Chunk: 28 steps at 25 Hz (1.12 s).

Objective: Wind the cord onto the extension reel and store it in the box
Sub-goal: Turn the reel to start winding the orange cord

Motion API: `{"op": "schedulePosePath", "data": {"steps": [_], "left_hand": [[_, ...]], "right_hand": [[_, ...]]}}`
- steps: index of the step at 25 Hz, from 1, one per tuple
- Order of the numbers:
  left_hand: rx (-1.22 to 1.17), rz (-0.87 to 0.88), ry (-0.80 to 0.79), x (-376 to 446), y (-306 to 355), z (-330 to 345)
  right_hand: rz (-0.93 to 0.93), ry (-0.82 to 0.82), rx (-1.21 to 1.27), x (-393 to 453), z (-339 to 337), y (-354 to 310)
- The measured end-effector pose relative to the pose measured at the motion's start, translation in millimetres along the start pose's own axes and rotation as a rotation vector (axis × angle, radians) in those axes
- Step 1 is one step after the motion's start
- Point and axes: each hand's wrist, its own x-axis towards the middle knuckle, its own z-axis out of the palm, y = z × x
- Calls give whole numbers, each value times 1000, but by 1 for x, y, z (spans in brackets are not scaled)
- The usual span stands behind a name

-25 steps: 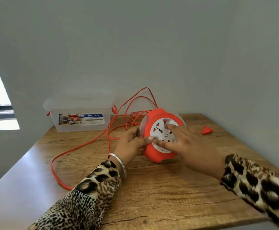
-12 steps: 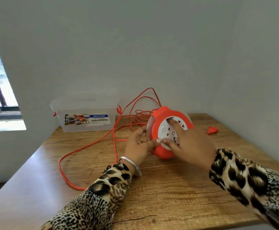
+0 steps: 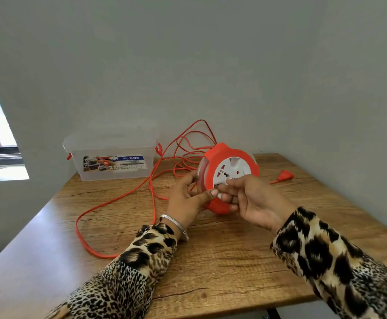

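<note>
An orange extension reel (image 3: 230, 155) with a white socket face stands on edge on the wooden table (image 3: 222, 261). My left hand (image 3: 187, 199) grips its left rim, thumb across the front. My right hand (image 3: 254, 201) has its fingertips on the lower part of the white face. Loose orange cord (image 3: 109, 203) trails from the reel in loops over the table's left half and back. The orange plug (image 3: 285, 175) lies to the right of the reel. A clear plastic box (image 3: 112, 155) with its lid on stands at the back left.
Grey walls close the table in at the back and right. A window is at the far left. The table's near edge runs below my sleeves.
My right hand has turned on the white face, from across its middle down to its lower edge. The cord's loop on the left has shifted a little.
</note>
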Motion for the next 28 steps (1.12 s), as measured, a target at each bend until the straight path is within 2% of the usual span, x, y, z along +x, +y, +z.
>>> {"op": "schedulePosePath", "data": {"steps": [2,4,5,7,8,10,12,14,16,17,19,21,23,28], "left_hand": [[-8,-28,23,1,0,-4],[-9,-71,23,4,1,-8],[0,-84,16,6,1,-10],[17,-101,2,9,3,-12],[19,-107,-10,10,3,-13],[16,-115,-41,11,4,-15],[-5,-124,-70,11,5,-17],[4,-123,-84,11,5,-19],[30,-107,-74,11,4,-19],[26,-102,-65,12,4,-18],[11,-97,-50,12,2,-18],[5,-80,-29,11,1,-16],[-6,-61,4,8,3,-12],[-40,-28,88,1,0,2]], "right_hand": [[-36,-1,-103,-6,-4,2],[-138,92,-426,-14,-15,3],[-275,189,-707,-17,-24,5],[-732,318,-1350,-19,-43,5],[-953,281,-1624,-18,-48,3],[-1226,138,-2051,-12,-52,-7],[-1327,55,-2304,-6,-51,-22],[-1303,-60,-2446,3,-46,-36],[-1250,-159,-2467,15,-40,-41],[-1242,-152,-2470,18,-38,-39],[-1328,0,-2384,19,-36,-33],[-1292,235,-2163,16,-35,-16],[-1149,398,-1939,18,-33,2],[-827,548,-1302,26,-15,21]]}}
